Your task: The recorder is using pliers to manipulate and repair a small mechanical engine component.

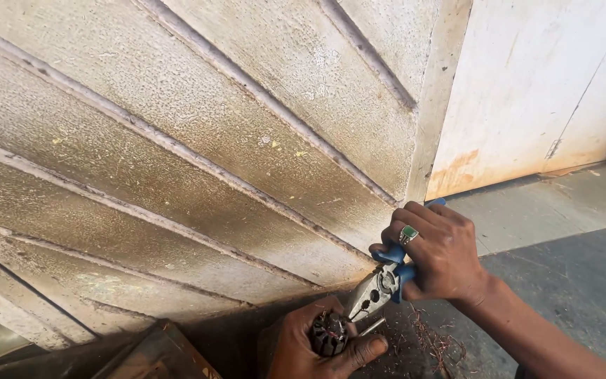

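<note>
Weathered pale boards [177, 140], set on a slant with dark grooved seams between them, fill the far left and middle of the view; a dusty grey floor [569, 274] runs off to the right, below a whitewashed door panel [527, 84] stained orange along its foot.

At the near left edge sits a dark rusty box corner [156, 354], with a pale curved thing just beyond it, too cropped to name. Near the bottom middle, the left hand [310, 347] is wrapped around a small dark motor armature [329, 332], thumb pressed along a short metal shaft [373, 326] that pokes out to the right. The jaws of the blue-handled pliers [380, 284] meet the armature from the upper right, apparently biting at its windings. The right hand [443, 256], wearing a ring with a green stone [408, 233], is closed tight on the pliers' handles. A tangle of thin coppery wire [436, 340] lies on the floor just right of the armature.

To do this well, I judge the left-hand grip should keep the armature from turning, with the pliers nipping only a few strands and pulling straight along their length, clear of the thumb.

No packages, labels or signs are visible anywhere.
</note>
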